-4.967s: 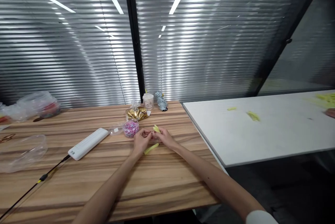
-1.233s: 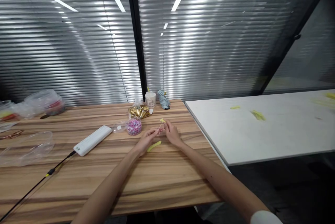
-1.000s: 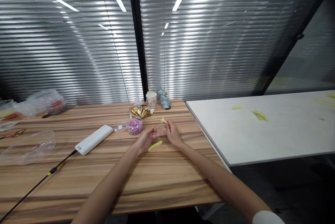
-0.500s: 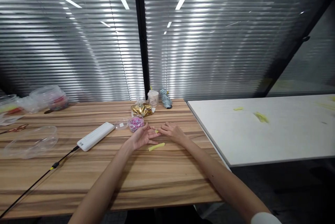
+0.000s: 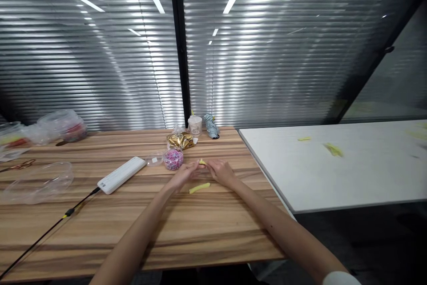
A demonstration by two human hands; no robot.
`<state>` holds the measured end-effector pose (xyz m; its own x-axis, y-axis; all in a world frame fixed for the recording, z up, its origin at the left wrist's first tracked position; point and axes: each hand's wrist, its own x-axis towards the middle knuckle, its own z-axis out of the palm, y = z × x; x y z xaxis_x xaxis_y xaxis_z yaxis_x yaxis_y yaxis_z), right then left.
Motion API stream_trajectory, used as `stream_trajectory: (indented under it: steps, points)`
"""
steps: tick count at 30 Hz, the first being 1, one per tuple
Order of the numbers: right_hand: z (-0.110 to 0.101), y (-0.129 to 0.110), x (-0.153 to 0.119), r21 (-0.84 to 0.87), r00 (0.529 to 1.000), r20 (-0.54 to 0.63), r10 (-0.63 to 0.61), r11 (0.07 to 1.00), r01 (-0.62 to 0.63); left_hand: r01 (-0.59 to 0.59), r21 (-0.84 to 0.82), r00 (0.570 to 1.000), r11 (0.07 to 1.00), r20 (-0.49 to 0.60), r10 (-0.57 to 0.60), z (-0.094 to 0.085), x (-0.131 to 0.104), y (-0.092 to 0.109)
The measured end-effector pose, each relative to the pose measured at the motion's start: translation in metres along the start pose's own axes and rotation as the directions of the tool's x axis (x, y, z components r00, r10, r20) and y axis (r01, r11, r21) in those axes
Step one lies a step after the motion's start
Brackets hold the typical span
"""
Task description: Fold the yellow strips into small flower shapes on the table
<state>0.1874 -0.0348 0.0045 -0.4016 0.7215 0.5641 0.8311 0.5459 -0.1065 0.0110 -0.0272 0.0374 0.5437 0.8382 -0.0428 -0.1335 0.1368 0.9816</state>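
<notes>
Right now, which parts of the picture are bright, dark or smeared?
Head view: bright streaks across the blinds; deep shadow beneath the white table; the yellow strips on it look smeared; fine detail around the fingers is too small to judge.

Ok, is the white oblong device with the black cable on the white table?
No, the white oblong device lies on the striped brown wooden table.

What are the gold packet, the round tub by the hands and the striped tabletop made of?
Gold packet: probably metallised plastic film or foil, glossy; it is crinkled with bright glints.
Round tub: clear, smooth plastic, apparently; the colourful contents show through.
Striped tabletop: wood or wood-look laminate; brown grain, fairly matt.
</notes>
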Motion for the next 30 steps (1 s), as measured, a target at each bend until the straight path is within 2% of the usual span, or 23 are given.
stream_trajectory:
  steps: [2, 5, 10, 13, 18, 21, 25, 28, 30]
  points:
    - [0.0, -0.002, 0.001, 0.046, 0.999, -0.024, 0.042, 0.998, -0.041, -0.037, -0.087, 0.999, 0.996, -0.033, 0.034, 0.0, 0.002, -0.003]
    - [0.002, -0.003, 0.002, 0.096, 0.997, -0.031, 0.072, 0.993, -0.068, -0.048, -0.249, 0.99, 0.967, -0.138, 0.013, -0.001, 0.007, -0.008]
    - [0.005, -0.002, 0.002, 0.144, 0.985, -0.091, 0.149, 0.98, -0.135, -0.152, -0.366, 0.938, 0.918, -0.347, 0.017, -0.006, 0.012, -0.014]
    - [0.006, 0.0, 0.002, 0.174, 0.98, -0.105, 0.167, 0.974, -0.148, -0.197, -0.283, 0.905, 0.938, -0.421, 0.063, -0.009, 0.011, -0.014]
    - [0.007, 0.001, 0.001, 0.215, 0.997, -0.054, 0.053, 0.976, -0.04, -0.149, 0.018, 0.937, 0.989, -0.317, 0.147, -0.001, 0.009, -0.016]
    - [0.006, 0.0, 0.001, 0.234, 0.999, -0.031, 0.038, 0.972, -0.03, -0.159, 0.154, 0.926, 0.975, -0.319, 0.202, 0.001, 0.009, -0.015]
    - [0.004, -0.001, 0.003, 0.276, 0.994, -0.093, 0.066, 0.96, -0.038, -0.198, 0.227, 0.913, 0.953, -0.312, 0.264, -0.003, 0.006, -0.006]
    - [0.006, 0.001, 0.004, 0.319, 0.988, -0.117, 0.106, 0.946, -0.063, -0.247, 0.229, 0.88, 0.941, -0.355, 0.317, -0.008, 0.002, 0.006]
    - [0.008, 0.003, 0.004, 0.348, 0.986, -0.109, 0.125, 0.934, -0.08, -0.308, 0.21, 0.82, 0.928, -0.436, 0.37, -0.012, 0.001, 0.015]
